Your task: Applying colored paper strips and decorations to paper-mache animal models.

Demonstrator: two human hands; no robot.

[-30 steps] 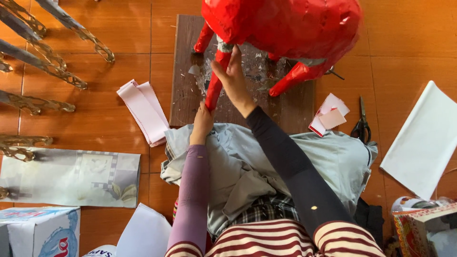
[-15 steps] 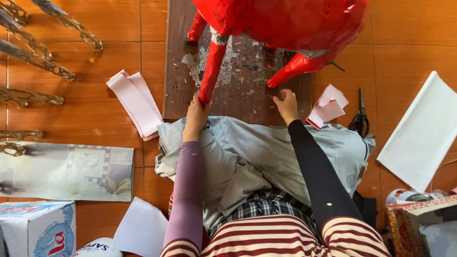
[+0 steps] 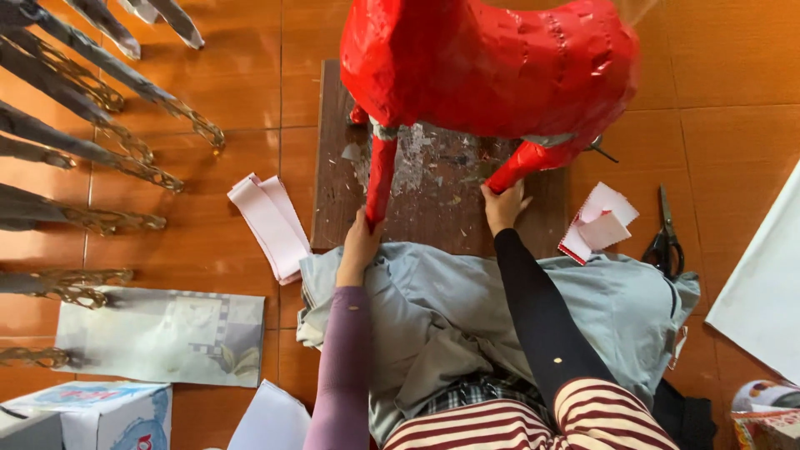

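Your left hand [image 3: 358,246] gripped the foot of the red paper animal's [image 3: 492,71] front leg; your right hand [image 3: 504,204] clasped the other foot. The animal stood on a dark board [image 3: 333,208]. Folded pink strips [image 3: 271,225] lay left of it, scissors [image 3: 664,237] and paper cards [image 3: 602,221] right, grey cloth [image 3: 450,308] over your lap.

Lower left, we see a white and blue carton [image 3: 87,414]; lower right corner, a colourful printed box [image 3: 765,425].
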